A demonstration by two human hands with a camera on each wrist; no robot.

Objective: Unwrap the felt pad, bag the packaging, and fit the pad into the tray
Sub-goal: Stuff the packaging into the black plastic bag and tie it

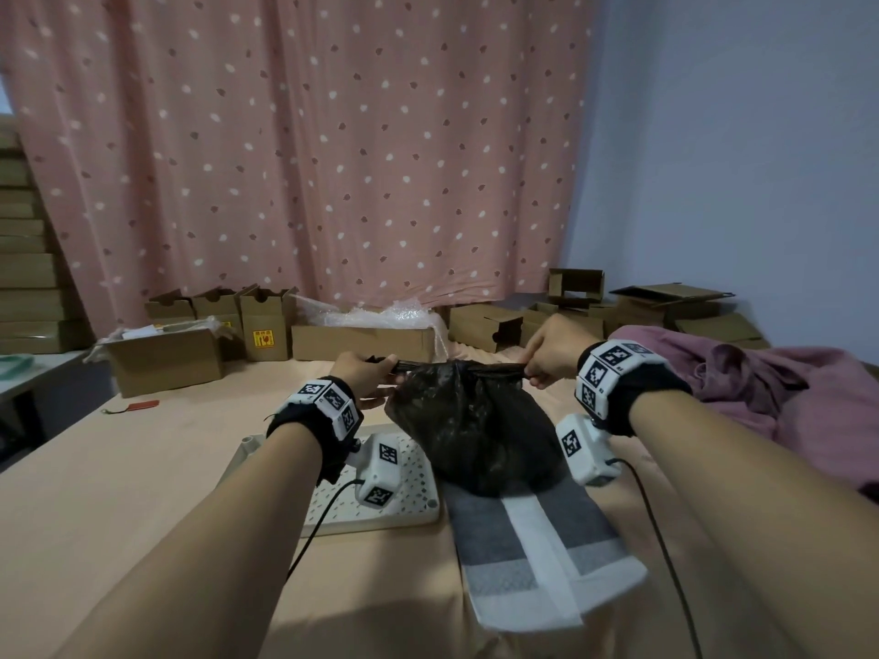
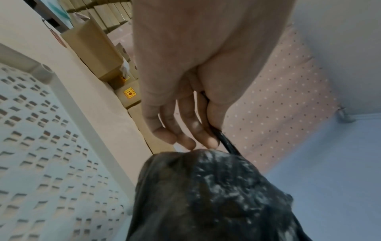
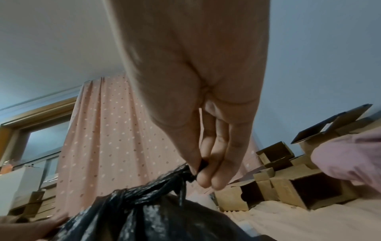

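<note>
Felt pad point(image 1: 537, 539) lies beside tray point(image 1: 333, 511), black bag point(image 1: 471, 430) covering its far end.

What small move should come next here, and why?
Probably finish the knot and set the black bag aside. Left hand and right hand pull its twisted handles apart, its neck is cinched, and it sits on the felt pad, which lies beside the tray.
</note>
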